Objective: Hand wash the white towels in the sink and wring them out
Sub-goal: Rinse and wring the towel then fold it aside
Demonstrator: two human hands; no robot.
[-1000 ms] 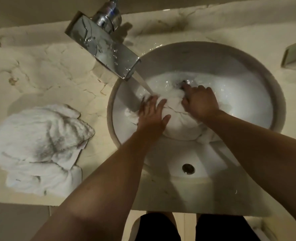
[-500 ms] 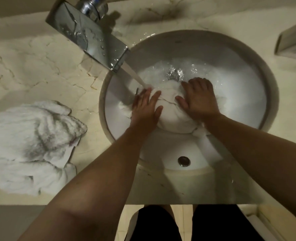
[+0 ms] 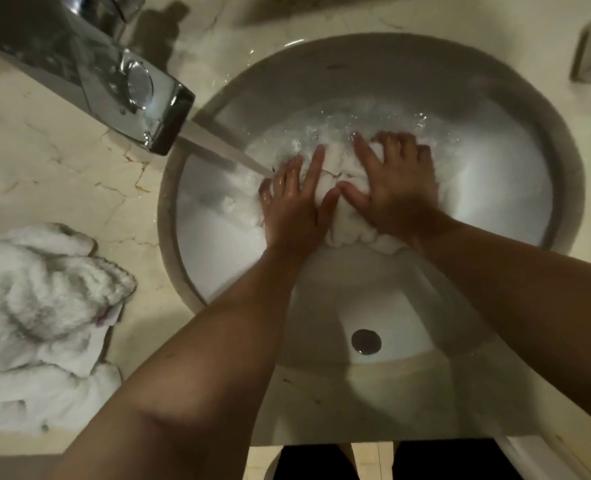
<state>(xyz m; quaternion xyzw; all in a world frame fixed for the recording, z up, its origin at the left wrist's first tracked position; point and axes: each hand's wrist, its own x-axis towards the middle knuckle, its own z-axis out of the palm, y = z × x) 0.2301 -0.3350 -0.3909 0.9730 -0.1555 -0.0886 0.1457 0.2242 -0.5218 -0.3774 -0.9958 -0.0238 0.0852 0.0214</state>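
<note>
Now | left hand (image 3: 292, 206) flat, fingers spread, pressing towel (image 3: 335, 174) | right hand (image 3: 396, 181) likewise | neither grip closed

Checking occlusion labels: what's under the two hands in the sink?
A bunched white towel lies under both the left hand and right hand, fingers spread flat on it, in the water-filled sink. The basin floor and drain beneath the towel are covered, not visible.

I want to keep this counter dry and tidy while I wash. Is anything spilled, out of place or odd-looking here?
Nothing is spilled. The tap runs into the sink, where both hands press a towel. One oddity: the crumpled towel on the marble counter shows grey smudges, probably dirt.
</note>
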